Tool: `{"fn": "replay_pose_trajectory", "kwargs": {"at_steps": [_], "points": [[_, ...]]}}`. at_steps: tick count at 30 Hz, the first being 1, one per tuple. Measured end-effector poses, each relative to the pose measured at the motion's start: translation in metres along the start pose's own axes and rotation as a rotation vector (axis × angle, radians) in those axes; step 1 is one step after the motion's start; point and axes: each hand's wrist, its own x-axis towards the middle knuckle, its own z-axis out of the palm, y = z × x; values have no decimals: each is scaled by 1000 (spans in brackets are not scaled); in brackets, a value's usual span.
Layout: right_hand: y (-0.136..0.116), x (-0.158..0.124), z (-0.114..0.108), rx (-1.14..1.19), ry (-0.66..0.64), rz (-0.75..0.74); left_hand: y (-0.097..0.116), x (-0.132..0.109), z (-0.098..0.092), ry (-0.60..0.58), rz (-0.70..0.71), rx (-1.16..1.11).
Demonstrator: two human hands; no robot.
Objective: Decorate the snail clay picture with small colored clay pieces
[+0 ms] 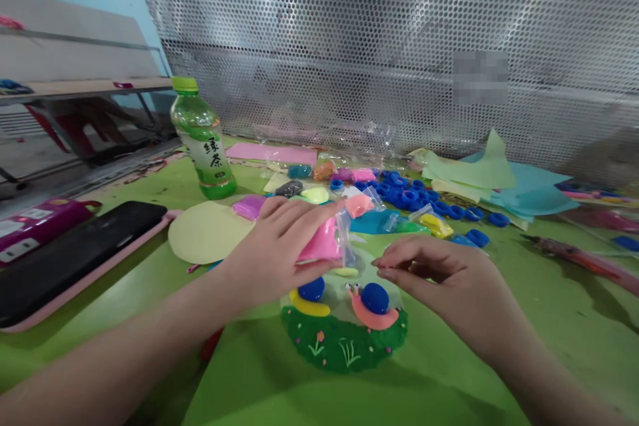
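Note:
In my left hand [272,246] is a small clear bag of pink modelling clay [321,241], its plastic top pointing right. My right hand [444,279] is closed in a pinch just right of the bag; a tiny pinkish bit seems to show at the fingertips, too small to make out. Below both hands lies a round clay picture with a dark green grass base [344,346], dotted with small flowers. On it sit a pink snail [375,306] with a blue shell and eyes, and a yellow snail [310,299] with a blue shell, partly behind my left hand.
A green tea bottle [202,140] stands at the back left. Nearer lie a black phone [74,259] and a purple power strip [44,223]. Behind my hands are several blue rings [404,192], clay bags and paper sheets [529,183]. A pen-like tool [579,256] lies right.

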Motion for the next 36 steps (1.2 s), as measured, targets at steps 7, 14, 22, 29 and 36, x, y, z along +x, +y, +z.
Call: {"fn": "replay_pose_trajectory", "kwargs": {"at_steps": [7, 14, 22, 29, 36], "points": [[6, 8, -1, -138, 46, -20, -45, 11, 7, -446, -436, 76], [21, 22, -4, -281, 34, -123, -60, 3, 7, -545, -526, 185], [22, 21, -3, -495, -118, -213, -42, -9, -20, -429, -689, 373], [16, 16, -4, -599, -199, -235, -35, -47, -15, -431, -772, 527], [17, 18, -5, -578, -250, -247, 14, -42, -11, -104, -368, 695]]}}
